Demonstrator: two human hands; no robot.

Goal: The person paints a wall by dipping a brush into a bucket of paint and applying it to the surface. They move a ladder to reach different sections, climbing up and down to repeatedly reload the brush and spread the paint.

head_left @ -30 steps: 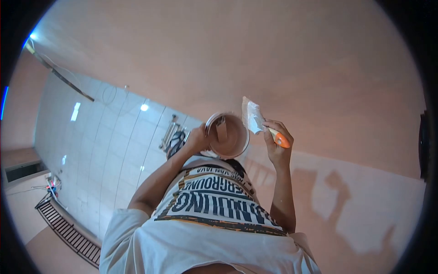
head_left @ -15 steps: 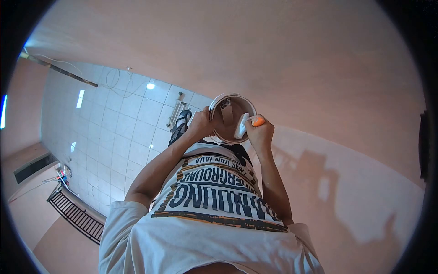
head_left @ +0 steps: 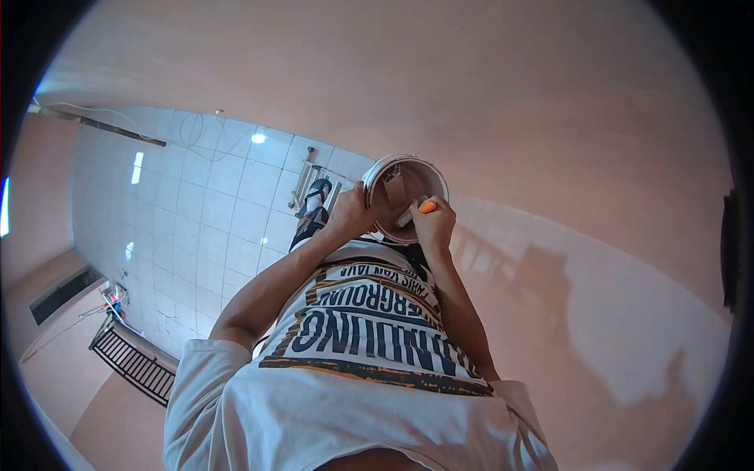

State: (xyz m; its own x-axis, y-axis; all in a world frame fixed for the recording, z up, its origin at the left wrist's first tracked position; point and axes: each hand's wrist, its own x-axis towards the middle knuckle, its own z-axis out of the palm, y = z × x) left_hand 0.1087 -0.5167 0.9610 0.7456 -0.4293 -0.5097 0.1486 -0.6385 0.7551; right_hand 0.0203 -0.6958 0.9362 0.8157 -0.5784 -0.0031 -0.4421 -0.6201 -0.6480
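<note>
A round white bucket (head_left: 441, 177) with brownish-pink paint (head_left: 416, 179) in it is held in front of my body. My left hand (head_left: 351, 212) grips its left rim, fingers partly hidden behind the wall. In my right hand (head_left: 434, 228), closed over the bucket's right side, is a paintbrush (head_left: 428, 207) with an orange handle end. Its pale head dips down inside the bucket, and its tip cannot be made out. A flat brownish piece (head_left: 393, 188) leans against the bucket's inner far wall.
Below lies a white tiled floor (head_left: 204, 204), with a metal ladder (head_left: 310, 174) by my sandalled foot. A pinkish wall (head_left: 503, 102) rises close ahead. To the left are a long pole (head_left: 118, 129), a thin cable (head_left: 188, 141) and a black railing (head_left: 133, 363).
My right hand has moved left and lower over the bucket, taking the paintbrush deeper inside. Less of the white head shows. The bucket has shifted slightly right and up in view.
</note>
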